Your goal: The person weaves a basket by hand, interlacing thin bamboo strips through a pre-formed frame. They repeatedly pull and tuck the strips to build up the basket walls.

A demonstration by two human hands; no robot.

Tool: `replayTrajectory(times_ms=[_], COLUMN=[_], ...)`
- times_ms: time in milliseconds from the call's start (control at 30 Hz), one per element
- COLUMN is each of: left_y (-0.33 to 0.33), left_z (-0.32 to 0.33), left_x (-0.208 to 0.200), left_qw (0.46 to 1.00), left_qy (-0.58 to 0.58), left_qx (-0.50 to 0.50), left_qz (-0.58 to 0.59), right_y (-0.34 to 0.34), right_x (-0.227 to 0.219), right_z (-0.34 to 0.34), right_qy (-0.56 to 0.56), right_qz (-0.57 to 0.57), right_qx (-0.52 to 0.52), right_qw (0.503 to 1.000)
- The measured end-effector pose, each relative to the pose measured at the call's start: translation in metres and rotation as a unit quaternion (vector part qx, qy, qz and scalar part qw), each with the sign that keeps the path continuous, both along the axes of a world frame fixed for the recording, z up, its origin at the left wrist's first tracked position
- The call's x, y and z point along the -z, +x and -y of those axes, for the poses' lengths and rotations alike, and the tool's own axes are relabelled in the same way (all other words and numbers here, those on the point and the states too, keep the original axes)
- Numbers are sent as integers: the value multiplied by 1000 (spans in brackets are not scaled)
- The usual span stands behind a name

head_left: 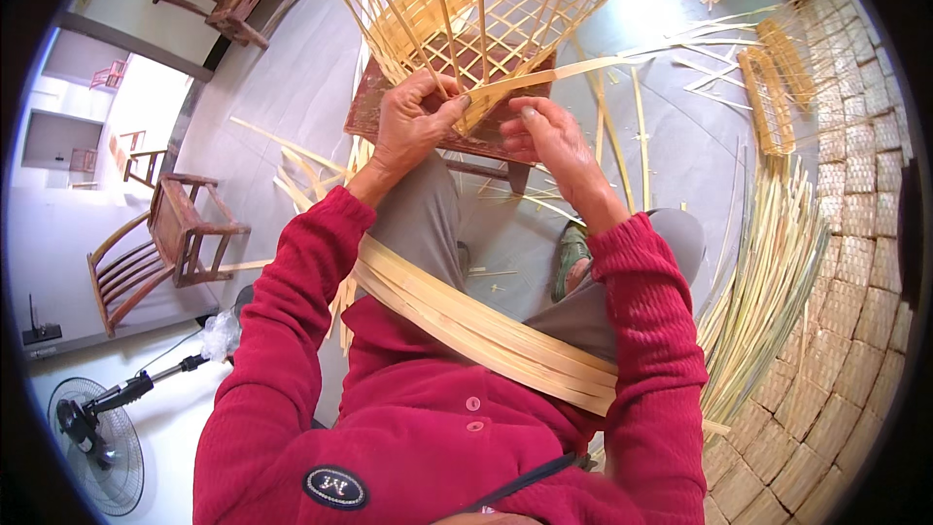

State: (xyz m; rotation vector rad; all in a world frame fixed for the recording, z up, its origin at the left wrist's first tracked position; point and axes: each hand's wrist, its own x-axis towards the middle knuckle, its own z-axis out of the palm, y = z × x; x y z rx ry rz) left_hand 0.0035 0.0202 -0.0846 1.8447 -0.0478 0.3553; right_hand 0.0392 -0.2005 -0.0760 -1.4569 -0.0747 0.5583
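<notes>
1. Where the view bends toward its right rim, a wall-like stack of pale woven blocks (855, 262) runs from top to bottom beside the grey floor (311, 58).
2. Basket (413, 15), yellow, unfinished: located ahead of the person at top centre. Open lattice base, banded sides, long bare stakes standing up at the near left. Near corner points toward the person and lies over the surface (367, 109), a low red-brown wooden one.
3. Loose bundle (768, 282) of thin green and straw-coloured lengths: on the floor at right, alongside the woven stack.
4. Two wooden chairs: slatted one (180, 233) at left; second (238, 0) at upper left.
5. Sheaf of flat pale splints (476, 326): laid across the lap, over grey trousers (418, 219) and below the red sweater (408, 379).
6. Black fan (97, 437): lower left.
7. Yellow woven panel (768, 102), narrow: on the floor at right, a similar one just beside it.
8. Left grip (413, 124): narrow, thumb and forefinger pinching a strip at the basket's near corner.
9. Right grip (564, 144): fingers loosely bent, just below the strip; cannot tell whether anything lies between them.
10. Strip (583, 66): slender, extending from the pinch toward upper right.
</notes>
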Motion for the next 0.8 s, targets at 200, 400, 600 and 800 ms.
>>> replayTrajectory(times_ms=[200,400,600,800], left_y=[14,15,17,15], left_z=[17,14,19,20], left_x=[5,15,16,10], left_qw=[998,992,992,994], left_qy=[18,34,-9,3], left_qx=[-39,-72,-74,-44], left_qz=[49,94,102,100], right_y=[50,60,70,38], right_x=[20,45,10,-48], right_z=[3,13,6,-11], right_qy=[323,560,441,165], right_qz=[-133,-212,-123,128], right_qx=[158,103,-58,-97], right_qw=[923,794,887,973])
